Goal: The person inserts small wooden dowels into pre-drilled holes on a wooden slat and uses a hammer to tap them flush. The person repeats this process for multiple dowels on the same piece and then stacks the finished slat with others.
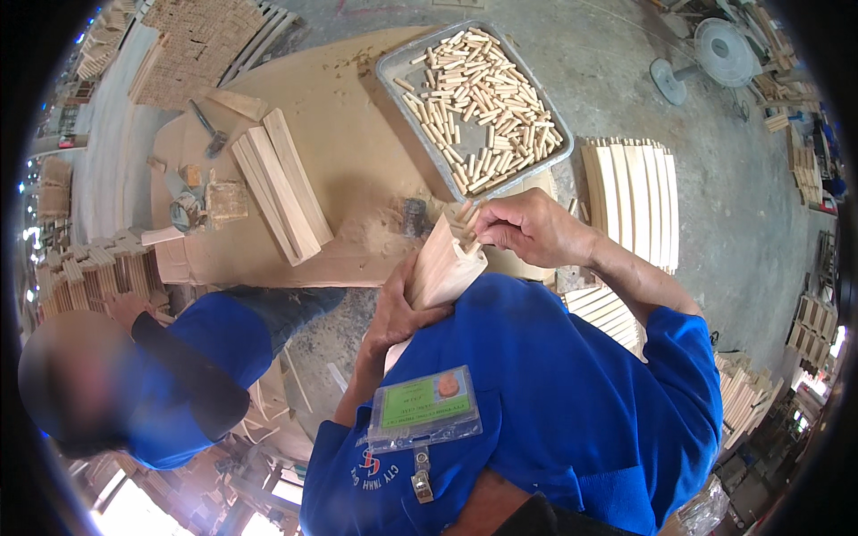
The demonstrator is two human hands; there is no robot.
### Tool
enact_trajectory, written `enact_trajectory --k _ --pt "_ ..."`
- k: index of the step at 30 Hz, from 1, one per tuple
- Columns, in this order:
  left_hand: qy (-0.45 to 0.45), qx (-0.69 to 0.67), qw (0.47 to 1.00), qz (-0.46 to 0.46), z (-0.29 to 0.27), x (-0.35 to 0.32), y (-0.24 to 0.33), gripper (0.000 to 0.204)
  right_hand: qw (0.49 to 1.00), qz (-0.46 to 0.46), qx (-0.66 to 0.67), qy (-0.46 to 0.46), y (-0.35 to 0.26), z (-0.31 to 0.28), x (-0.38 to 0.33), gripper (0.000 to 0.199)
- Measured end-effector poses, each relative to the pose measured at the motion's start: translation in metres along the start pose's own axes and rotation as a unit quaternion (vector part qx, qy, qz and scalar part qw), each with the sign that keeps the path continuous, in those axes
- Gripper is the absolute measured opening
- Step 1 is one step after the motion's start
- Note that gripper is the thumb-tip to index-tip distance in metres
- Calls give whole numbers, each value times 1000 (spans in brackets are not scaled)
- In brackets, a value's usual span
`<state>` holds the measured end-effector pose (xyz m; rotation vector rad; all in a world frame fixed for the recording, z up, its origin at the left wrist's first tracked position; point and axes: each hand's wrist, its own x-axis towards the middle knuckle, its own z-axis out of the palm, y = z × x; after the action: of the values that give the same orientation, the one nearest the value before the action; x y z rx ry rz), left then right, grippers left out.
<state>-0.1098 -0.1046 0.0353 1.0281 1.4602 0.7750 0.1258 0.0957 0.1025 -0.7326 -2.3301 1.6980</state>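
Observation:
My left hand (pixel 396 308) is wrapped round a bundle of pale wooden bars (pixel 438 272), held tilted in front of my blue shirt. Several short wooden dowels (pixel 466 214) stick up from the far end of the bars. At that end, the thumb and fingers of my right hand (pixel 529 229) are pinched on a dowel; the fingers partly hide it. Beyond my hands, a grey metal tray (pixel 390 79) holds many loose dowels (pixel 496 100).
Wooden bars (pixel 281 188) and a hammer (pixel 213 138) lie on the cardboard-covered table (pixel 357 161). A dark block-like thing (pixel 415 217) is near the bars' end. Stacked strips (pixel 633 196) stand right, a fan (pixel 722 52) farther off. Another person (pixel 197 366) works at left.

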Motion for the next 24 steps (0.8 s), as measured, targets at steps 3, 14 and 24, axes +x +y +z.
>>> enact_trajectory --k 3,14,24 --pt "8 17 1000 -14 1 -2 -2 114 999 -41 -27 22 3 2 2 7" --pt "0 -7 1000 -23 0 -2 3 111 999 -26 -6 36 1 7 3 14" --pt "19 -5 999 -30 -4 -3 -3 110 954 41 -258 148 146 3 75 20"
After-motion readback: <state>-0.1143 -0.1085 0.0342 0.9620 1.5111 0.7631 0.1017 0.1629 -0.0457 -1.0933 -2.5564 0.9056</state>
